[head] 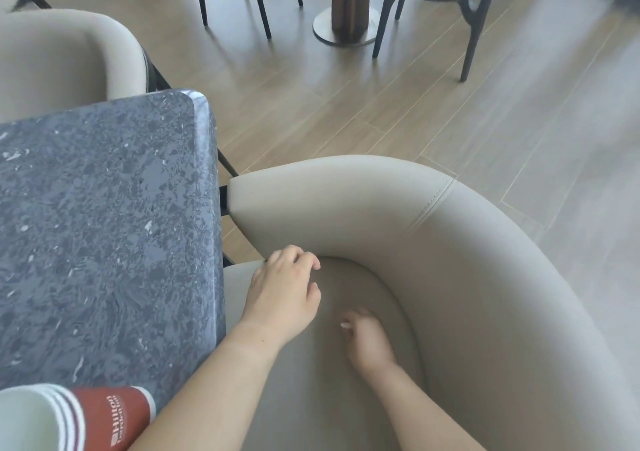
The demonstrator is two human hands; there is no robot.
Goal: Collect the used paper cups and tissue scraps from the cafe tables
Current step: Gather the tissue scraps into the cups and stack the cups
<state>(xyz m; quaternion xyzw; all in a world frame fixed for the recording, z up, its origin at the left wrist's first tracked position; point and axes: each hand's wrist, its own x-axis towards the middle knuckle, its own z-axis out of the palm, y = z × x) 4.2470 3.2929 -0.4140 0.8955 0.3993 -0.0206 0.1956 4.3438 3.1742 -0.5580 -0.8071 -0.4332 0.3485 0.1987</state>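
Stacked paper cups left of armchair: apparently gathered. On armchair seat: right hand seemingly pinches tissue scrap; left hand fingers relaxed, empty. Scrap pickup underway.

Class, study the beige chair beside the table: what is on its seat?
On the beige chair's seat, the right hand pinches a small white scrap. The left hand, fingers loosely curled, holds nothing visible. The seat beneath both hands and forearms is covered.
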